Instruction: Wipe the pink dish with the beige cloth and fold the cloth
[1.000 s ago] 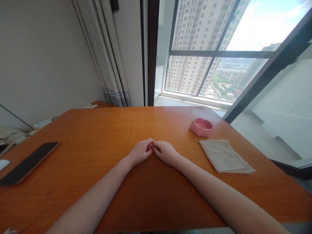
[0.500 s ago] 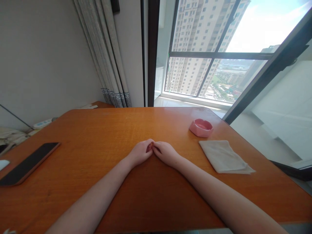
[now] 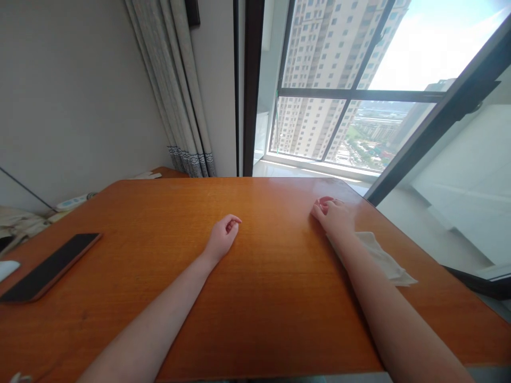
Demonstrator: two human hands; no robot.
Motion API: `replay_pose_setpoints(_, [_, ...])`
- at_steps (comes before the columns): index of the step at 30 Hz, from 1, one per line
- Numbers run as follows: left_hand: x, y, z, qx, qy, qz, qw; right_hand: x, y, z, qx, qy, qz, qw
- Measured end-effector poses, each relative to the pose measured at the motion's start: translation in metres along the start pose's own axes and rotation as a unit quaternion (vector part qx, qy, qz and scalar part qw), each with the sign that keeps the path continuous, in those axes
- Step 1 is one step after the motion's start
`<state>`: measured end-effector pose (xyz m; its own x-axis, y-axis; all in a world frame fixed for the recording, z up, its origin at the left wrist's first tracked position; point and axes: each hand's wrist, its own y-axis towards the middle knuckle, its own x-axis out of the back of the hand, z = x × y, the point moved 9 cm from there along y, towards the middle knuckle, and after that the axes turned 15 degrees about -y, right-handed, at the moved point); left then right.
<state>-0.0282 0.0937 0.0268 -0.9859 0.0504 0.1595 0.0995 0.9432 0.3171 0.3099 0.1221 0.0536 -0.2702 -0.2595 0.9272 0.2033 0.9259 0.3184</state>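
On the wooden table [image 3: 275,298], my left hand [image 3: 225,234] rests with its fingers loosely curled and nothing visible in them. My right hand [image 3: 337,215] reaches to the far right, its thumb and fingers closed around the pink ashtray [image 3: 326,200]. Most of the ashtray is covered by that hand; part of its rim shows past the fingers. A folded light grey cloth [image 3: 377,252] lies under and beside my right forearm, which hides its left part.
A long black pad [image 3: 51,266] with a brown edge lies at the left, with a white object [image 3: 7,268] beside it. A white power strip [image 3: 74,201] sits past the table's left edge. Beyond the table are a curtain [image 3: 175,96] and a large window [image 3: 319,96].
My hands were together at the middle of the table. The right hand has moved right and away onto the ashtray, taking hold of it. The left stays nearly in place.
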Motion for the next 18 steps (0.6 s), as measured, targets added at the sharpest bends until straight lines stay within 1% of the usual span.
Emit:
replay_pose_setpoints(2, [-0.003,-0.001,-0.001,0.002,0.002,0.013,1.000,-0.014,0.000,-0.002,-0.013,-0.001,0.036,0.999])
replay_pose_setpoints(5, [-0.007,-0.001,0.001,0.002,0.008,0.024,1.000,-0.023,0.001,-0.006,-0.030,-0.013,0.067,0.997])
replay_pose_setpoints(8, [-0.010,-0.001,0.003,0.003,0.025,0.035,0.999,-0.019,0.001,-0.008,-0.037,-0.005,0.072,0.997])
replay_pose_setpoints(10, [-0.013,-0.002,0.001,-0.011,0.059,0.051,0.997,-0.007,0.000,0.002,-0.014,0.005,0.049,0.999])
replay_pose_setpoints(11, [-0.015,-0.003,-0.003,-0.030,0.087,0.062,0.994,0.002,-0.002,0.013,0.010,0.011,0.028,0.999])
replay_pose_setpoints(13, [-0.021,-0.007,-0.015,-0.088,0.155,0.082,0.981,0.023,-0.013,0.046,0.088,0.030,-0.022,0.995])
replay_pose_setpoints(15, [-0.026,-0.012,-0.028,-0.146,0.215,0.096,0.961,0.045,-0.032,0.087,0.180,0.071,-0.062,0.979])
replay_pose_setpoints(16, [-0.029,-0.015,-0.034,-0.169,0.236,0.099,0.952,0.052,-0.044,0.107,0.221,0.092,-0.068,0.968])
replay_pose_setpoints(18, [-0.033,-0.019,-0.046,-0.207,0.259,0.104,0.938,0.065,-0.068,0.140,0.279,0.127,-0.079,0.949])
